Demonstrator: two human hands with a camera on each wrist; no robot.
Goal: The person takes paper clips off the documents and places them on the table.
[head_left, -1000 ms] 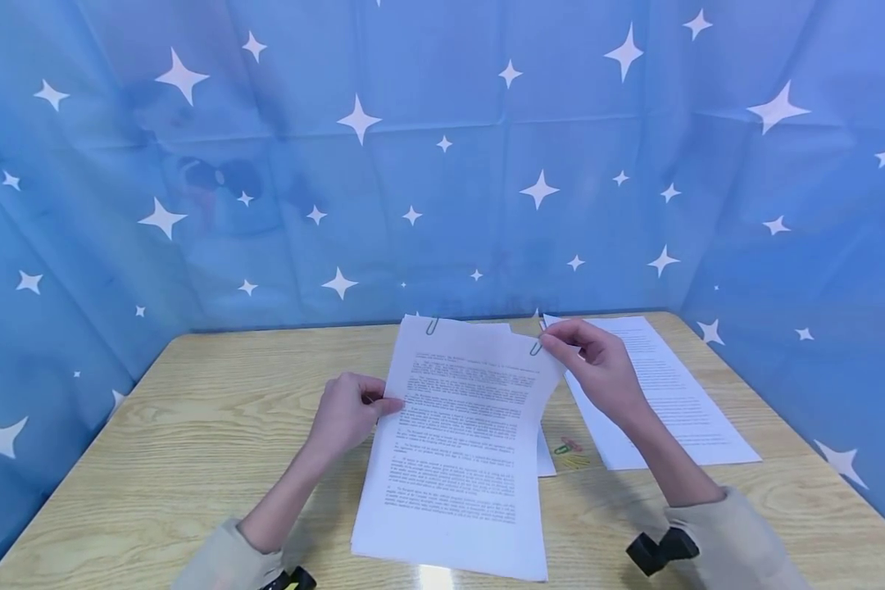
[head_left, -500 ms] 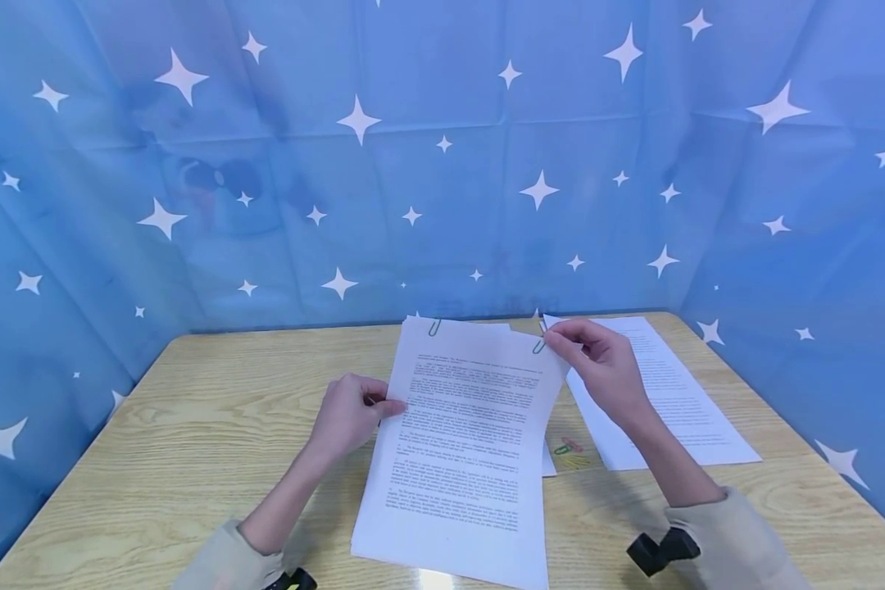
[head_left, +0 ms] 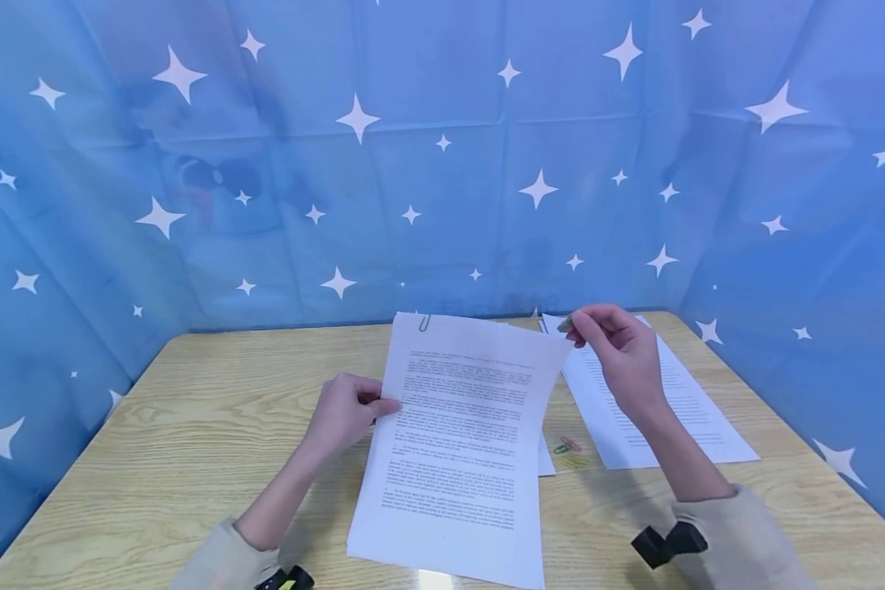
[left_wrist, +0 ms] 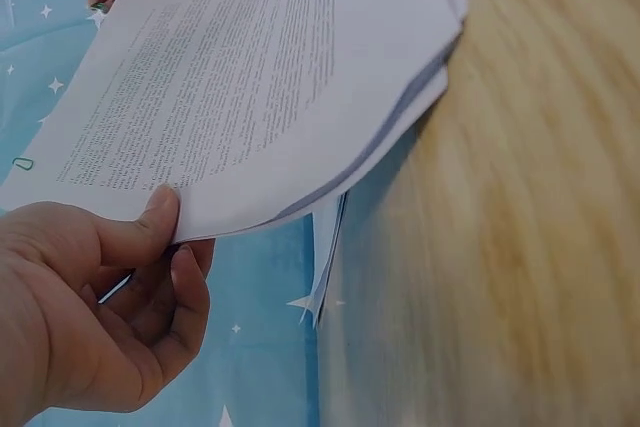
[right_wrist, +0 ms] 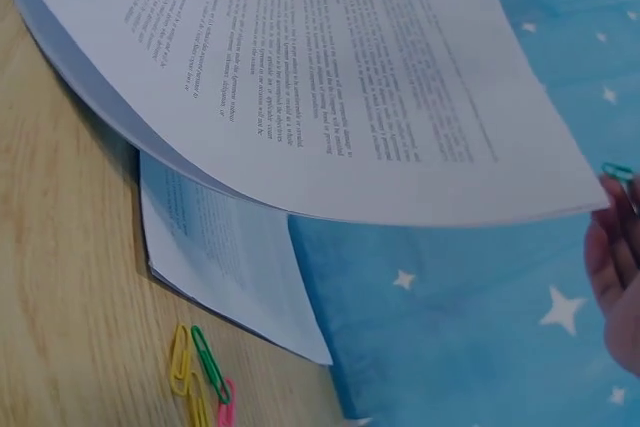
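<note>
A stack of printed sheets (head_left: 457, 459) is tilted up above the table, its top edge away from me. My left hand (head_left: 345, 414) grips its left edge, thumb on the top page. Near the top left corner, a green paper clip (head_left: 424, 323) sits on the edge. At the top right corner, my right hand (head_left: 624, 356) pinches another green paper clip (right_wrist: 617, 171). That clip stands off the sheets, with the fingertips right at the paper's corner in the right wrist view.
Another printed pile (head_left: 678, 418) lies at the table's right side. Paper (head_left: 546, 460) shows from under the held stack. Beside it lie loose clips: yellow (right_wrist: 180, 359), green (right_wrist: 210, 365) and pink (right_wrist: 229, 402). A blue starred curtain (head_left: 442, 205) hangs behind the wooden table (head_left: 214, 426).
The right-hand green paper clip has come off the sheets' corner and is now between my right fingertips. My right hand has moved up and right; the stack has shifted slightly left.
</note>
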